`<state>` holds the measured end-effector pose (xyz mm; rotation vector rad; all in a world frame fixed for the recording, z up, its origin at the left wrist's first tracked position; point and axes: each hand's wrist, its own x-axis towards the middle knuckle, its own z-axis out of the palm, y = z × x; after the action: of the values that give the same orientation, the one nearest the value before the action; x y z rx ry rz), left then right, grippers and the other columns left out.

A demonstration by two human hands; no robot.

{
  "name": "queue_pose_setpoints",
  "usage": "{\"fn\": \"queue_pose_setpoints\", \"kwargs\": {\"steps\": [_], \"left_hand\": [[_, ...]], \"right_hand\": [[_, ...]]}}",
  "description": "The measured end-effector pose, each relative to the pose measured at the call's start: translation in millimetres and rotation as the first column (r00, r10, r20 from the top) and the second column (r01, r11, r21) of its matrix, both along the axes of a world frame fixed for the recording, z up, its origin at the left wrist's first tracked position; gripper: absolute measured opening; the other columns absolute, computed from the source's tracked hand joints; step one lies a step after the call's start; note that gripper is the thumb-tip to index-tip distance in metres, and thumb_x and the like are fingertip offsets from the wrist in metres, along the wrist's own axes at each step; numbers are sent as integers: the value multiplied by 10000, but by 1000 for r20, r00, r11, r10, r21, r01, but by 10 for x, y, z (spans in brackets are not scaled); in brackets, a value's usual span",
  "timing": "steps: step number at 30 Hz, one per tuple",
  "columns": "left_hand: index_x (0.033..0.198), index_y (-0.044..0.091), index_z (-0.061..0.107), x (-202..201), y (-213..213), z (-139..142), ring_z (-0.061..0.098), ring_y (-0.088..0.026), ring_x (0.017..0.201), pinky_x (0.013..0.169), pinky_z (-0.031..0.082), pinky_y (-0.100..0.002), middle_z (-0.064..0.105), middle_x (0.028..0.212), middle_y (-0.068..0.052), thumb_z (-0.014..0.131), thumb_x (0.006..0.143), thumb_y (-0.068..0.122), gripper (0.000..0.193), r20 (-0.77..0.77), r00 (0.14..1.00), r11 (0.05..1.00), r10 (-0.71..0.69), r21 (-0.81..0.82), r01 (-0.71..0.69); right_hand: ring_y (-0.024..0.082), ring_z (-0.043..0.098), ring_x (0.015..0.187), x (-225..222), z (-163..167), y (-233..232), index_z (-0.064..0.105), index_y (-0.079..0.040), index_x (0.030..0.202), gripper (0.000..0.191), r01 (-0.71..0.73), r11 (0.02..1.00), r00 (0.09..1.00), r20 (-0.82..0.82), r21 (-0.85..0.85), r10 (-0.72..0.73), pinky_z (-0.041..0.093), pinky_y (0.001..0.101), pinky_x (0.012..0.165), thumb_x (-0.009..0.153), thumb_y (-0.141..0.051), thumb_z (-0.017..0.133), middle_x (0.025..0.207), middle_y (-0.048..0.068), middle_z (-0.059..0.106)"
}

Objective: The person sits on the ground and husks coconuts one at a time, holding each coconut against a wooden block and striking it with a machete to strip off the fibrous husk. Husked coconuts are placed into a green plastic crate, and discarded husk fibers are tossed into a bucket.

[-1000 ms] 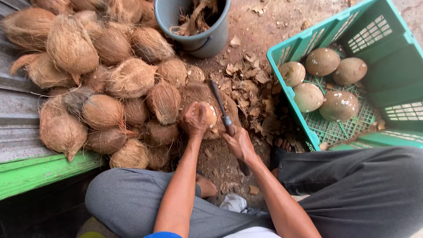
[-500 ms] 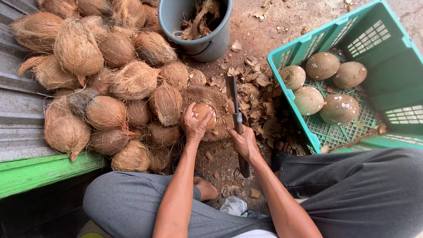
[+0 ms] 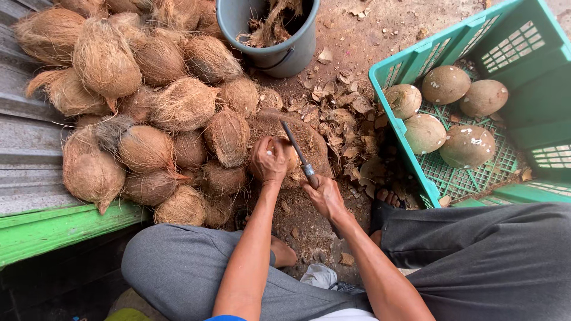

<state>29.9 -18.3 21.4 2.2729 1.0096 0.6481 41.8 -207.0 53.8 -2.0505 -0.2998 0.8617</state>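
- A seated person's left hand (image 3: 269,159) clamps a partly husked coconut (image 3: 284,156) against a fibre-covered mound on the dirt ground (image 3: 380,35), just in front of the knees.
- The right hand (image 3: 324,196) is closed around the handle of a long knife (image 3: 297,153), its blade lying across the nut's top.
- Trimming of the shell appears to be under way; the next cut likely calls for a firm hold and fingers kept away from the edge.
- A heap of fibrous coconuts (image 3: 148,101) lies to the left, a grey bucket (image 3: 270,35) beyond, and a green crate (image 3: 476,113) of smooth peeled nuts to the right.
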Motion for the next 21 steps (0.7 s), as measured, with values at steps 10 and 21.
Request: {"fn": "queue_pose_setpoints", "kwargs": {"steps": [10,21], "left_hand": [[979,137,694,38,40,-72,632,-208,853,704,506,-375,673,940,-32,567,956,502,387,-72,997,999,-24,-46,21],[1235,67,587,-13,-29,26,642,-313,1063,891,530,-476,620,1222,-187,828,748,671,813,-145,934,640,326,-693,-331]], "right_hand": [[179,528,502,1,-72,-4,638,-101,813,257,5,1000,987,-162,-23,-9,503,410,505,973,-293,581,650,48,628],[129,523,513,-6,-296,-90,616,-79,750,337,-18,995,997,-69,95,25,441,319,471,962,-332,686,606,19,580]]}}
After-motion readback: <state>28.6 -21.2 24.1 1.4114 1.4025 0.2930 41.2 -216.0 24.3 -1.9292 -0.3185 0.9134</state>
